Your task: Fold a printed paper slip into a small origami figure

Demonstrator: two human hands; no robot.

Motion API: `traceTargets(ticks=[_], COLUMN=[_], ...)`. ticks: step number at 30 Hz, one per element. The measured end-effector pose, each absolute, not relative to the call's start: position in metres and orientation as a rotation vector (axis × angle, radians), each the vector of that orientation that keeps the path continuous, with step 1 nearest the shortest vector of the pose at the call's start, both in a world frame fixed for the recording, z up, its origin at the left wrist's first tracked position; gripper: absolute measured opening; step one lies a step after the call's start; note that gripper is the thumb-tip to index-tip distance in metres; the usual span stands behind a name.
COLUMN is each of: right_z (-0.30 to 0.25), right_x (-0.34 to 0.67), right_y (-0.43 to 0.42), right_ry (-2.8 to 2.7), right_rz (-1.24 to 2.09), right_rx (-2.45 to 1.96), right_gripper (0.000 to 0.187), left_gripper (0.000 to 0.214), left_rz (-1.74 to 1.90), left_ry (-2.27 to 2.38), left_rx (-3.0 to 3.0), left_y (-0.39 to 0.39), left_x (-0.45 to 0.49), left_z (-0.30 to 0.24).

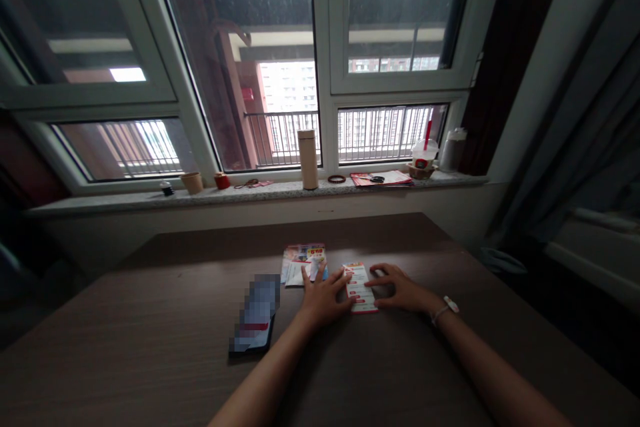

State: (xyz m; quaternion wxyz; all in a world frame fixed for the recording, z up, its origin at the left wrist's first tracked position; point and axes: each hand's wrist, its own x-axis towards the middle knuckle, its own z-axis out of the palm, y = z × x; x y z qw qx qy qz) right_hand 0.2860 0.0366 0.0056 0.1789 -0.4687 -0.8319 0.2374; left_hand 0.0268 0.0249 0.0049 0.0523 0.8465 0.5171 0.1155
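Note:
A white leaflet with red print and a red lower edge (359,290) lies flat on the dark brown table (165,293). My left hand (324,297) rests with spread fingers at its left edge, thumb and fingertips touching it. From the right, my right hand (397,288) reaches its fingertips to the leaflet's right edge, fingers apart and curved. Partly under or behind my left fingers is a small white paper (296,273), on top of a colourful flyer (303,252). A phone (257,320), its screen blurred out, lies left of my left forearm.
On the stone windowsill (240,197) stand a beige flask (308,160), a paper cup (192,182), a small red container (221,180) and a lidded drink with a red straw (424,153). Scissors (376,179) lie on red-and-white papers (393,177) there.

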Motion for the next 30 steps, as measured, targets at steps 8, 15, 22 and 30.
traceTargets(ticks=[8, 15, 22, 30], right_z=[0.014, 0.005, 0.002, 0.0], right_x=[0.286, 0.29, 0.289, 0.286], right_y=[0.032, 0.035, 0.037, 0.042], right_ry=[-2.397, -2.332, -2.238, -2.251], right_rz=[0.721, 0.715, 0.681, 0.605], right_rx=[-1.351, -1.296, -1.267, -1.474], right_gripper=[0.064, 0.057, 0.039, 0.035], left_gripper=[0.062, 0.06, 0.059, 0.06], left_rz=[0.316, 0.288, 0.313, 0.309], left_ry=[1.589, 1.59, 1.554, 1.55], left_rx=[2.578, 2.594, 2.601, 2.58], left_y=[0.023, 0.023, 0.023, 0.023], left_x=[0.028, 0.027, 0.025, 0.024], left_z=[0.008, 0.007, 0.005, 0.006])
